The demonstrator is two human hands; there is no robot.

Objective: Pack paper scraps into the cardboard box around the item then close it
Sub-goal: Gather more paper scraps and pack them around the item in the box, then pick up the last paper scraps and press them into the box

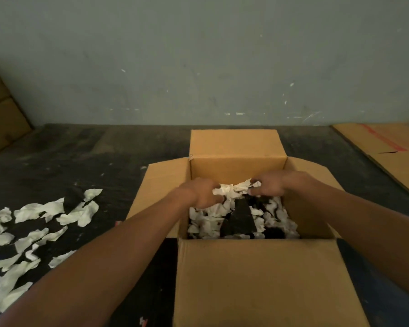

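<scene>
- At the far left edge, stacked brown cardboard (0,107) is seen leaning against the pale green wall (198,55).
- Loose white paper scraps (33,234) are scattered over the dark worktop (85,156) on the left, well apart from the box; a dark fragment lies among the upper ones.
- The left hand (204,194) is reached over the left wall of the cardboard box, its fingers curled round the left end of a crumpled wad of white paper (234,190).
- The cardboard box (257,274) stands open in the middle of the view, all four flaps folded outward: the far flap upright against the wall side, the side flaps spread left and right, the near flap hanging toward the viewer.
- Inside the box, a dark item (240,219) is seen lying near the middle, with white paper scraps packed around it on the left, right and near sides; part of its top is left uncovered.
- The wad is held above the far part of the box interior, between both hands, just over the dark item.
- The right hand (268,185) is placed at the right end of the same wad, which is pinched between its curled fingers and thumb.
- At the far right, a flattened sheet of cardboard (387,152) with red markings is laid on the worktop, apart from the box.
</scene>
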